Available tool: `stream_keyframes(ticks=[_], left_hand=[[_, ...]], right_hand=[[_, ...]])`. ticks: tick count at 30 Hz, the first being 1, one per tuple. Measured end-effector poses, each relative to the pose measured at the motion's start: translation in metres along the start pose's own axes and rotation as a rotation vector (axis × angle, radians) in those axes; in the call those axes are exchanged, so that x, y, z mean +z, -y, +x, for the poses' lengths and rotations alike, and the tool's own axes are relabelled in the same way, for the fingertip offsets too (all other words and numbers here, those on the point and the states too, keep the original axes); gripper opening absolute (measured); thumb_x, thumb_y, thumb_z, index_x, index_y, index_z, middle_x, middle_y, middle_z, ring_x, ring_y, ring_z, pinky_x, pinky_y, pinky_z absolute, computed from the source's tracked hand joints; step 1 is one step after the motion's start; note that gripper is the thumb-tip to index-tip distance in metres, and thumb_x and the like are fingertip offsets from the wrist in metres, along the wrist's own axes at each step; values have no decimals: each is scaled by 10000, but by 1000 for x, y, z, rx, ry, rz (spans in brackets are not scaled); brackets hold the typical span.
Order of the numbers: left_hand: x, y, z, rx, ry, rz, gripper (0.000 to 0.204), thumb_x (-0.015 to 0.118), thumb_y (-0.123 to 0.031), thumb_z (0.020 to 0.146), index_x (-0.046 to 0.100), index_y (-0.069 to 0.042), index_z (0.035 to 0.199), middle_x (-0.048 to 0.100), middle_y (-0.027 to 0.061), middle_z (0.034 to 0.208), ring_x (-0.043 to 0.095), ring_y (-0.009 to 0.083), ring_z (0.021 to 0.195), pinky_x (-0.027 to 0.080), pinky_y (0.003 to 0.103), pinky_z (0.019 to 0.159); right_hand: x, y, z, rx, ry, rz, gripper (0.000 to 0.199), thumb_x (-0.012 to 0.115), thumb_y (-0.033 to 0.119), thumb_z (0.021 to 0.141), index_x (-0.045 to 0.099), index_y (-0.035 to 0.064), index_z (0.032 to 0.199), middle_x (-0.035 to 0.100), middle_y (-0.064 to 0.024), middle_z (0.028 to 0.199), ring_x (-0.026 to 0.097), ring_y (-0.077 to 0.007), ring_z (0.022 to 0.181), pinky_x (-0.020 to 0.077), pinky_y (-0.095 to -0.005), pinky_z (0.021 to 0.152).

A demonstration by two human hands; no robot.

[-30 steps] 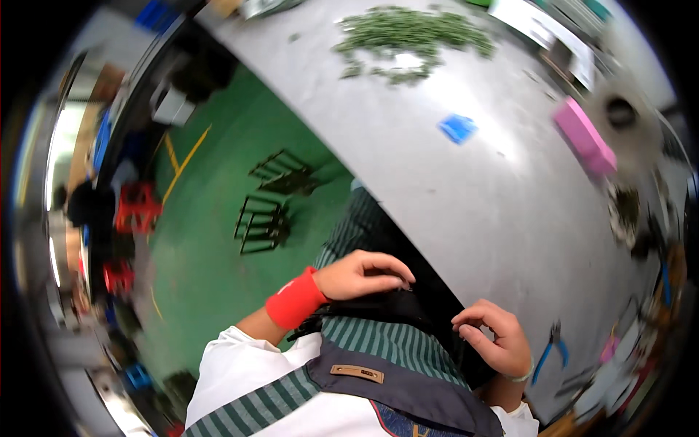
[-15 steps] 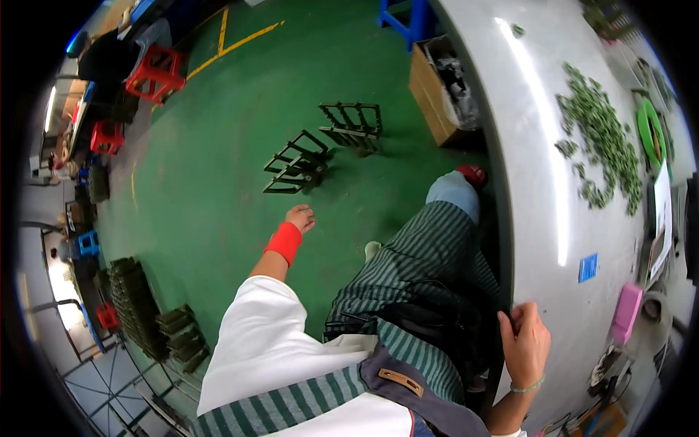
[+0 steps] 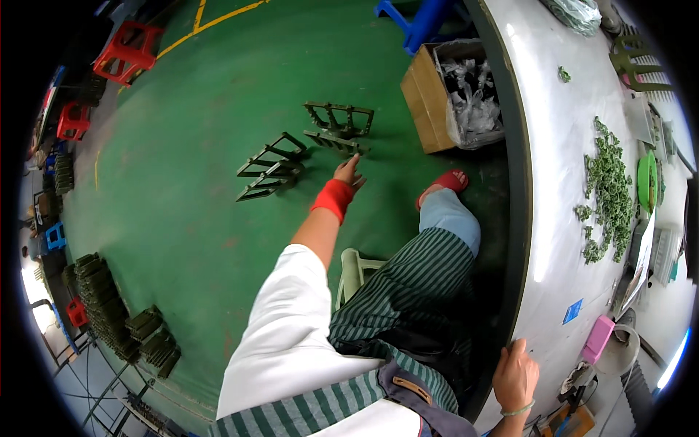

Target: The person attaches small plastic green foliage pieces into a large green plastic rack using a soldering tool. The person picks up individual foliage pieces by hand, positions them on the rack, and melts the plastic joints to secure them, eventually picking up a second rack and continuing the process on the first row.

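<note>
Loosely open, the left hand (image 3: 349, 173) points toward a dark green slatted rack (image 3: 336, 132) at twelve o'clock; contact is unclear. A second rack (image 3: 282, 170) stands at nine, a cardboard box (image 3: 428, 102) at two. Near five, the right hand (image 3: 515, 375) curls at the table's (image 3: 547, 298) edge, grip uncertain.

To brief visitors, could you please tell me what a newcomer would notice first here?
Probably the red wristband by the left hand, extended toward dark racks on the green floor. At right, small green pieces lie on the grey table, the right hand at its edge.
</note>
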State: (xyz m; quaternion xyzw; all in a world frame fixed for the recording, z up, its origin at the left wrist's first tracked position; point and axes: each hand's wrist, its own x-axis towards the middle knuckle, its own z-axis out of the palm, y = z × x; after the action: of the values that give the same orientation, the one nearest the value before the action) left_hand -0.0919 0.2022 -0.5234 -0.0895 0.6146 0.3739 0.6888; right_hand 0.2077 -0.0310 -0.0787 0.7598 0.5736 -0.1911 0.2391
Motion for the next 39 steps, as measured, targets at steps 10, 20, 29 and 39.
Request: stream_keyframes(ticks=[10,20,29,39], left_hand=[[42,2,52,32,39,-227,655,675,-365,837,400,-155,1393,152,60,1556,238,340,1371,369,476,1042],[-99,-19,-51,537,86,-101,409,564,-316,941,550,-15,1218,569,116,1264,557,234,1098,419,358,965],[-218,-22,-208,588,-118,-616,472,542,-490,918,481,-23,945,591,145,1046,587,319,1033,489,460,993],[-198,21,-188,223,371,-959,396,537,-404,947,556,-10,922,622,96,865,622,236,845,566,365,848]], right_hand=[[-2,5,3,42,22,25,165,533,88,872,392,15,825,539,-199,630,539,-414,579,399,-472,514],[5,-2,0,-4,-76,52,150,539,98,867,415,18,842,560,-216,636,554,-432,593,417,-503,533],[26,-18,-5,-95,-249,34,142,550,106,862,434,25,864,575,-235,629,563,-446,597,433,-515,537],[50,-34,-12,-134,-575,251,183,580,135,870,437,39,810,597,-180,699,576,-403,646,438,-473,555]])
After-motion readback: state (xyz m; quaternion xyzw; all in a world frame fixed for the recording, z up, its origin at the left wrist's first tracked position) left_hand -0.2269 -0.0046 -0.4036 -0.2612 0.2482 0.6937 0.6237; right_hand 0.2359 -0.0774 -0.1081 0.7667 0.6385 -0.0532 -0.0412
